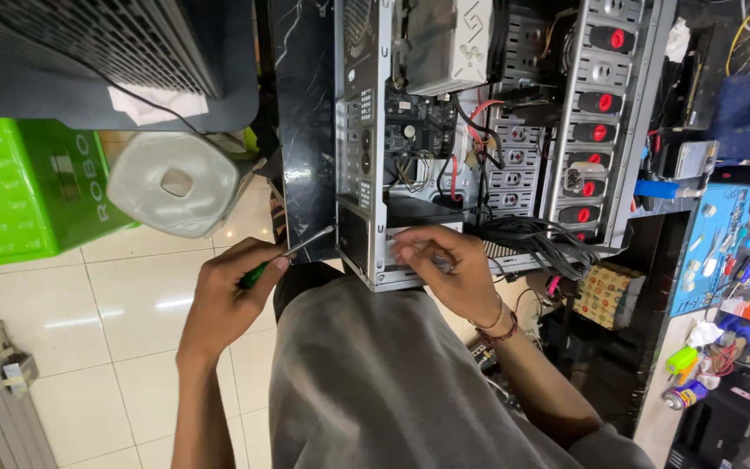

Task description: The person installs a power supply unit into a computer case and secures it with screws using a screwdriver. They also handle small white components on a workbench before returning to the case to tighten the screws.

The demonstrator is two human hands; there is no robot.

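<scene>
Left hand (223,300) grip clamped on green-handled screwdriver (292,252), its tip at rear panel of open computer case (362,156). Right hand (449,269) fingers pinched together inside case's lower bay, beside black cable bundle (536,234); anything held is hidden.

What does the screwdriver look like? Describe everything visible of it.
The screwdriver has a green handle, mostly hidden inside the left hand, and a thin, shiny metal shaft. It slants up and to the right, its tip reaching the rear edge of the open computer case, near the black panel beside it. The tip's shape is too small to tell. Only the left hand touches it.
</scene>
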